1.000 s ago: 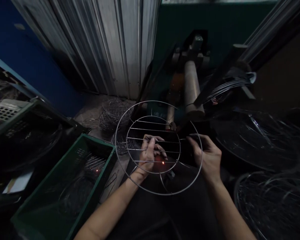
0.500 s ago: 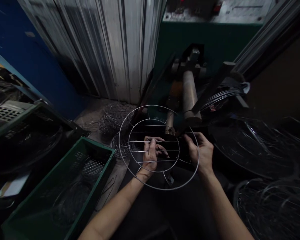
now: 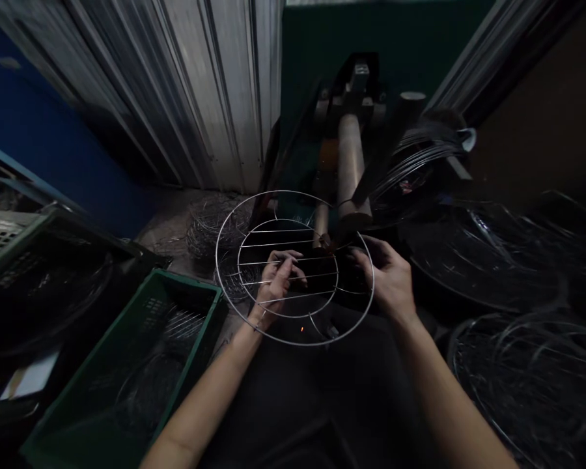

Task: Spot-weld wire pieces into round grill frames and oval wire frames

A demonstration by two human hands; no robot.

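Observation:
A round wire rack (image 3: 307, 296), made of an outer ring, an inner ring and several straight crossbars, is held tilted in front of the machine. My left hand (image 3: 276, 281) is closed on the crossbars inside the inner ring, with its fingertips partly in shadow. At the rack's right side my right hand (image 3: 389, 273) is closed around the outer ring; its fingertips are dark and partly hidden. The rack's far right edge lies by the tip of a metal arm (image 3: 321, 225) on the machine. Below the inner ring glows a tiny orange spark (image 3: 301, 329).
A green machine (image 3: 395, 32) with a thick metal cylinder (image 3: 352, 163) stands ahead. At left is a green crate (image 3: 202, 339) holding wire pieces. Tangled wire (image 3: 209, 231) lies on the floor by the corrugated wall (image 3: 215, 78). Wire loops (image 3: 532, 378) fill the lower right.
The view has shifted, so the rack and both hands appear slightly further left and higher. Both hands keep their hold on the rack. An orange spark has appeared below the inner ring.

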